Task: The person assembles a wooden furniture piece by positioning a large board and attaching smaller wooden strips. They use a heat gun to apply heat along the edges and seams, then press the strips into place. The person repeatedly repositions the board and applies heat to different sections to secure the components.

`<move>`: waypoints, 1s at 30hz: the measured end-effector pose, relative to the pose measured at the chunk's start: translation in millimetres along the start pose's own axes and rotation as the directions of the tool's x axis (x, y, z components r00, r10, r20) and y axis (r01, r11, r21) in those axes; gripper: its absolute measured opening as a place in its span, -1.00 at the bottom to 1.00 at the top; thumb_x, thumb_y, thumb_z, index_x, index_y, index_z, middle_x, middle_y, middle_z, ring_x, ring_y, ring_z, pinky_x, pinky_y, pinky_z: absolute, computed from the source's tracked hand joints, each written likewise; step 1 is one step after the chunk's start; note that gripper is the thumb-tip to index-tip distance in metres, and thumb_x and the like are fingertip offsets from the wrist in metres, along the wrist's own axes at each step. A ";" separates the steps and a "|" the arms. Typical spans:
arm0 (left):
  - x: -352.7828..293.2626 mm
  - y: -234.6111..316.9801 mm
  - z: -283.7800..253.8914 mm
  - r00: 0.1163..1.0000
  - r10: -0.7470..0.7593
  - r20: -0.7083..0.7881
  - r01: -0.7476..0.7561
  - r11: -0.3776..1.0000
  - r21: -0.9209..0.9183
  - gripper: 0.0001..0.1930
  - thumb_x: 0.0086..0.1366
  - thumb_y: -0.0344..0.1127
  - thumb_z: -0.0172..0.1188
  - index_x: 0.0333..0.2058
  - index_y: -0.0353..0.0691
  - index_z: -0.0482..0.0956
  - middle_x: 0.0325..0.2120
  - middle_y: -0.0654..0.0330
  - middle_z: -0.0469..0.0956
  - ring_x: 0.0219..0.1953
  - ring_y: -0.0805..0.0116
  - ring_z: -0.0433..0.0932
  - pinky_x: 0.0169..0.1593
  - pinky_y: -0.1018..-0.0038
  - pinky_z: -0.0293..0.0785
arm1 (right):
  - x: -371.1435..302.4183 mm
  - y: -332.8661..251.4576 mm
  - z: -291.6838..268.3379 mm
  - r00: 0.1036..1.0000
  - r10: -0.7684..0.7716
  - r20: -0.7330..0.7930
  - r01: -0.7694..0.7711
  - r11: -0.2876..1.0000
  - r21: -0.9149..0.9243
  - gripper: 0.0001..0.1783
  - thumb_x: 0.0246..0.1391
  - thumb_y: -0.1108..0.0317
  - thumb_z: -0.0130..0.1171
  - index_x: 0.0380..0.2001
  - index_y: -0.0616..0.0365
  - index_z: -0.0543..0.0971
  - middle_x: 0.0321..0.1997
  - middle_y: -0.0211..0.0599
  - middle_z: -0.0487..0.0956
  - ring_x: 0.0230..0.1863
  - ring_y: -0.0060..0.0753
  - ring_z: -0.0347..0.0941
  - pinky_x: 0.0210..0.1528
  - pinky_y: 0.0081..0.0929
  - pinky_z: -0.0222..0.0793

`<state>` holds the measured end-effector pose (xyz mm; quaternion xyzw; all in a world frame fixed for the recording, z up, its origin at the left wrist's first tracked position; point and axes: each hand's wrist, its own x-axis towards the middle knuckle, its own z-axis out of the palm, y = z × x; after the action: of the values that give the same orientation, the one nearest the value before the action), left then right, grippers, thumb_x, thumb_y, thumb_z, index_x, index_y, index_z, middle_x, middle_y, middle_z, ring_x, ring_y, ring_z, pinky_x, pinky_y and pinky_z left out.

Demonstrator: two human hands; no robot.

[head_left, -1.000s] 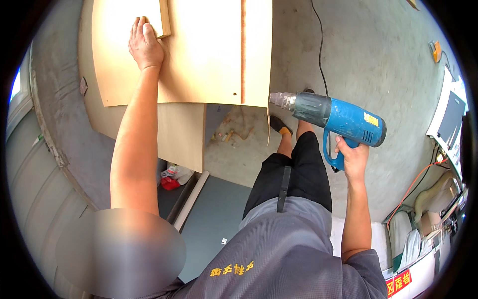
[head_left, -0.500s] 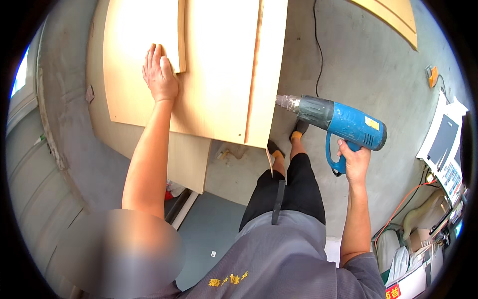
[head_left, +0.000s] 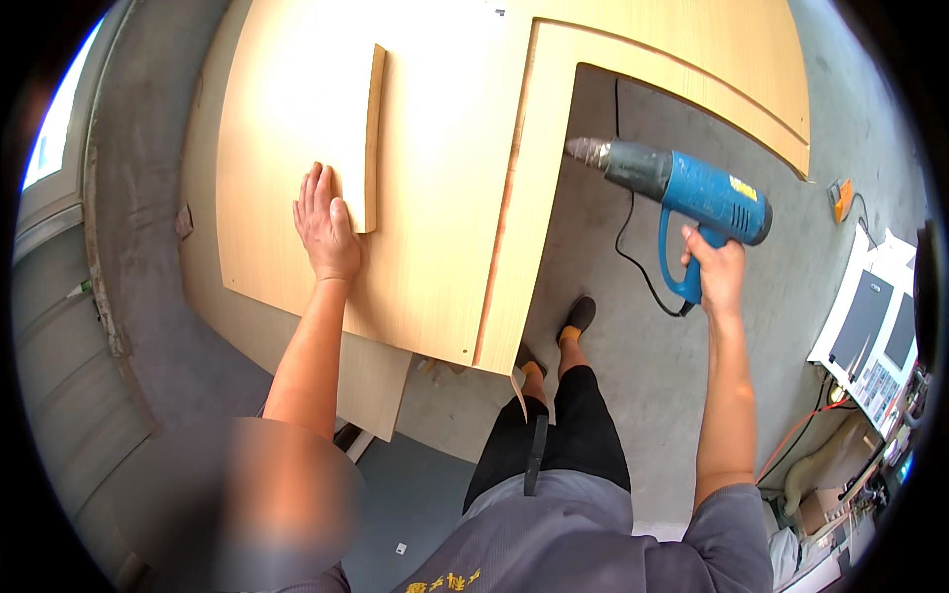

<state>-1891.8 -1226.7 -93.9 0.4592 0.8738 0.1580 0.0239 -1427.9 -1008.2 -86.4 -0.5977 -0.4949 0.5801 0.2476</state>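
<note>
My right hand (head_left: 718, 275) grips the handle of a blue heat gun (head_left: 710, 193). Its metal nozzle points left, toward the edge of a pale wood-grain panel (head_left: 435, 198). A long groove (head_left: 509, 188) runs along the panel near that edge. My left hand (head_left: 327, 232) lies flat, fingers stretched out, at the near end of a wooden block (head_left: 372, 148) on the panel. Glare hides whether the fingers rest on the block or only beside it. A thin edging strip (head_left: 519, 397) hangs loose from the panel's near right corner.
The heat gun's black cord (head_left: 638, 259) trails across the concrete floor. The panel's far part extends right, beyond a cut-out. Another board (head_left: 371, 390) shows underneath. On the right are a white control box (head_left: 862, 331) and an orange object (head_left: 841, 201); a window (head_left: 64, 109) is at left.
The view has shifted, so the panel sits lower and more of its far part shows. The heat gun's nozzle appears farther beyond the near corner. The left hand stays by the block.
</note>
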 end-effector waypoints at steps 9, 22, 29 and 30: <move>-1.8 0.5 0.5 1.000 0.002 -0.012 -0.002 1.000 -0.014 -0.43 0.42 -0.10 -0.35 0.31 -0.17 0.28 0.39 0.16 0.17 0.45 0.13 0.03 0.46 0.09 -0.20 | 46.1 -7.9 0.8 0.993 0.097 0.063 -0.103 0.990 0.092 -0.77 0.06 0.27 0.38 -0.50 0.11 0.54 -0.58 -0.43 0.51 -0.58 -0.59 0.45 -0.50 -0.57 0.38; 0.8 -12.1 7.9 0.989 0.102 -0.111 -0.111 0.991 -0.078 -0.43 0.47 -0.05 -0.35 0.23 -0.27 0.39 0.32 0.04 0.30 0.39 0.10 0.17 0.40 0.17 -0.02 | -72.0 69.2 -0.2 0.963 0.228 0.146 -0.252 0.953 0.169 -0.76 0.04 0.29 0.39 -0.43 0.15 0.53 -0.57 -0.41 0.49 -0.57 -0.58 0.43 -0.47 -0.57 0.40; 5.5 -8.5 8.8 0.986 0.105 -0.132 -0.122 0.984 -0.127 -0.41 0.47 -0.07 -0.37 0.18 -0.37 0.45 0.27 0.00 0.36 0.39 0.09 0.18 0.40 0.19 0.03 | -148.6 106.5 -6.2 0.954 0.246 0.172 -0.277 0.941 0.195 -0.79 0.05 0.33 0.36 -0.41 0.19 0.53 -0.56 -0.40 0.50 -0.56 -0.56 0.44 -0.46 -0.57 0.37; 6.5 -10.0 8.4 0.984 0.117 -0.132 -0.131 0.986 -0.101 -0.40 0.47 -0.06 -0.38 0.17 -0.38 0.45 0.25 0.00 0.38 0.39 0.10 0.18 0.41 0.20 0.03 | -160.4 110.5 -6.3 0.953 0.251 0.170 -0.282 0.940 0.192 -0.79 0.06 0.34 0.35 -0.38 0.21 0.53 -0.54 -0.40 0.50 -0.55 -0.55 0.44 -0.46 -0.57 0.36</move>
<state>-1901.9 -1224.6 -104.1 0.5000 0.8332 0.2355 -0.0158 -1362.1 -1190.3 -109.4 -0.5860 -0.3604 0.6995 0.1934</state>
